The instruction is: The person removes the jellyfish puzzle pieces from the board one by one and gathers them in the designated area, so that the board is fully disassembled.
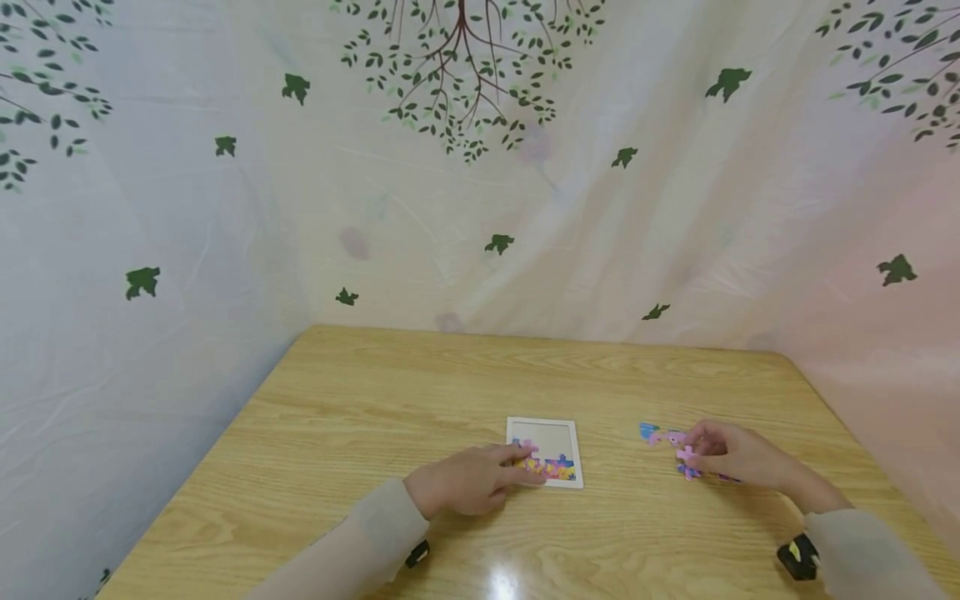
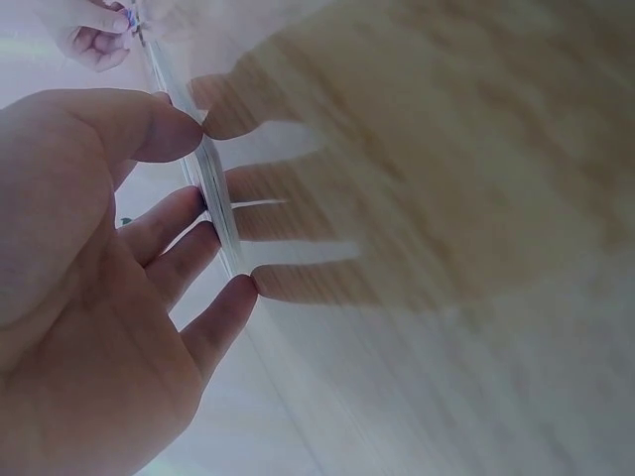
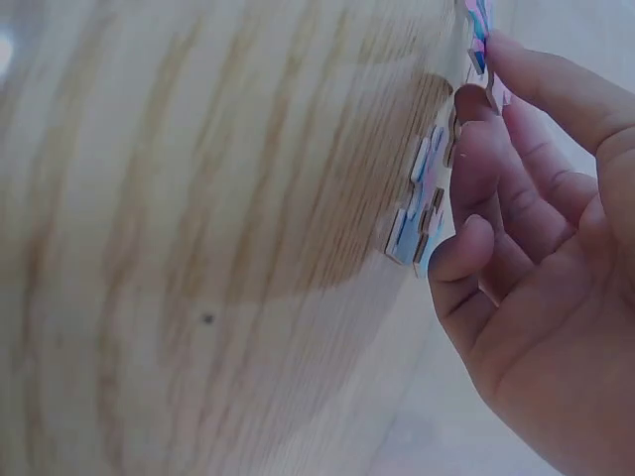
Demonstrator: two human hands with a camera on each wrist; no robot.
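A white puzzle tray point(image 1: 542, 422) lies flat, its lower part filled with flowery, colourful pieces point(image 1: 558, 471). My left hand point(image 1: 476, 479) reaches over the tray's left side, its fingers extended over the pieces. In the left wrist view, the left hand's fingertips point(image 2: 238, 288) touch the tray's thin edge point(image 2: 220, 203). To the right, my right hand point(image 1: 738, 454) pinches a pink puzzle piece point(image 1: 686, 456) between thumb and fingers. Loose puzzle pieces point(image 1: 649, 432) lie beside it, some partly covered by the hand. The right wrist view shows pieces point(image 3: 412, 203) close under the curled fingers.
The wooden table point(image 1: 360, 400) reaches back to a pale curtain point(image 1: 420, 208) printed with leaves and branches. Curtain fabric also hangs along both sides. A black wrist device point(image 1: 798, 557) sits below the right sleeve.
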